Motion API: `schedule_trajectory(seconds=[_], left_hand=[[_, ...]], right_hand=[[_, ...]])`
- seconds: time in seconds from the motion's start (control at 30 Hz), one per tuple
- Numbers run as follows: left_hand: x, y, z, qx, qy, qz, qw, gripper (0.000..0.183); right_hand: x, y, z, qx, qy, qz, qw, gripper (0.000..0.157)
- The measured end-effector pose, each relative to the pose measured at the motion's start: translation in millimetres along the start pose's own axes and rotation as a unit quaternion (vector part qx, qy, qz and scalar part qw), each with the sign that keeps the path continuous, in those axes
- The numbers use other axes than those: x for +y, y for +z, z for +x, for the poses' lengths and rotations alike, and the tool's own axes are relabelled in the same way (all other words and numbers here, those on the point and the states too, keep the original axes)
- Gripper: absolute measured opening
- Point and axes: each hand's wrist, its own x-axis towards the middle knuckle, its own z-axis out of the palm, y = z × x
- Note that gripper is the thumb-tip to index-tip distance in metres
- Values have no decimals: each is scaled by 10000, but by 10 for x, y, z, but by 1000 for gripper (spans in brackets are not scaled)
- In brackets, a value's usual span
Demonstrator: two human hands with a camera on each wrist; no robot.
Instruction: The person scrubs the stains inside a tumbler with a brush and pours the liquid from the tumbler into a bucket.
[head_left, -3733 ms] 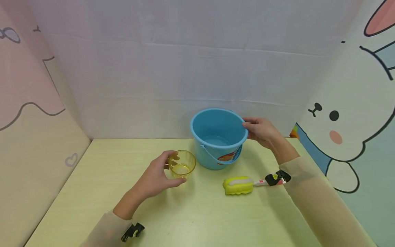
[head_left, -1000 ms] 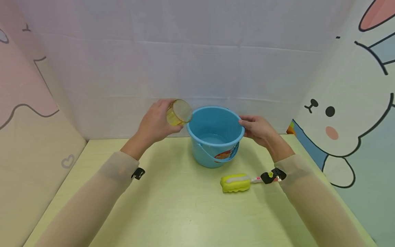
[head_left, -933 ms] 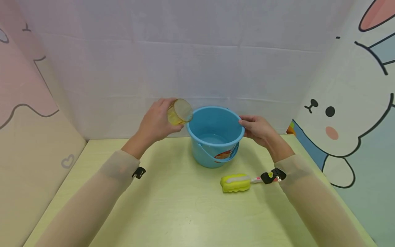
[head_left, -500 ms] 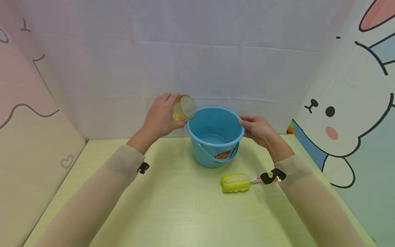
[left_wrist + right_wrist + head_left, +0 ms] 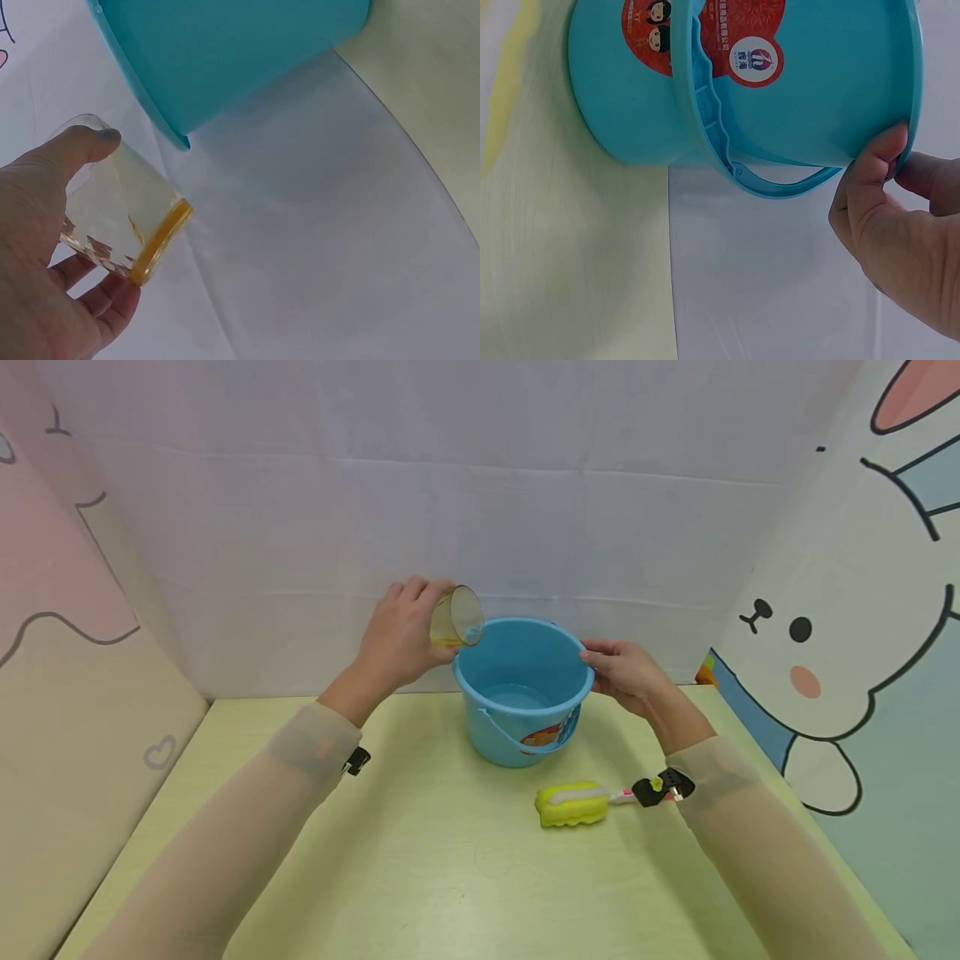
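Head view: reaching forward, the left hand (image 5: pixel 397 642) is gripping a transparent yellow round cup (image 5: pixel 454 617), tilting it toward a round blue plastic bucket (image 5: pixel 495 735); the right hand (image 5: pixel 628 678) is pinching the bucket's right rim (image 5: pixel 590 675). Left wrist: the hand is clasping the cup's sides, near the bucket. Right wrist: the hand is clamping the rim.

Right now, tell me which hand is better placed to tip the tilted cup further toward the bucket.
Left, I'd judge: the left hand grips the yellow cup, its mouth toward the blue bucket. The right hand pinches the bucket's rim, so it seems better suited to steadying.
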Motion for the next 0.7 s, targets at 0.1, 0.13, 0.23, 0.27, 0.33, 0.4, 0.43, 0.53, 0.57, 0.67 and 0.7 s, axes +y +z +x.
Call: schedule_trajectory(seconds=[0.1,0.13,0.23,0.27,0.33,0.4,0.43,0.53,0.57,0.67,0.7], left_hand=[[10,2,9,4,27,67,10000,92],[14,3,13,7,44,95,9999,92],[28,4,23,28,96,167,9998,91],[34,4,27,32,108,185,9998,91],[46,3,37,32,126,222,9997,91],[60,1,46,32,134,249,9996,91],[67,1,52,28,138,271,9995,91],[87,0,64,8,139,309,9994,91],[92,2,66,5,144,327,9994,91],[102,8,69,4,156,376,9992,91],[103,12,69,16,165,389,9991,90]], right_hand=[[2,8,3,19,-3,20,10000,55],[4,10,5,29,2,33,10000,55],[9,13,9,44,12,60,10000,55],[9,13,9,45,12,69,10000,55],[11,14,11,58,20,78,10000,54],[8,15,8,59,17,57,10000,54],[7,16,7,52,12,42,10000,54],[0,18,2,53,15,19,10000,54],[2,18,1,41,15,12,10000,54],[2,18,1,14,14,20,10000,54],[3,19,3,1,14,26,10000,54]])
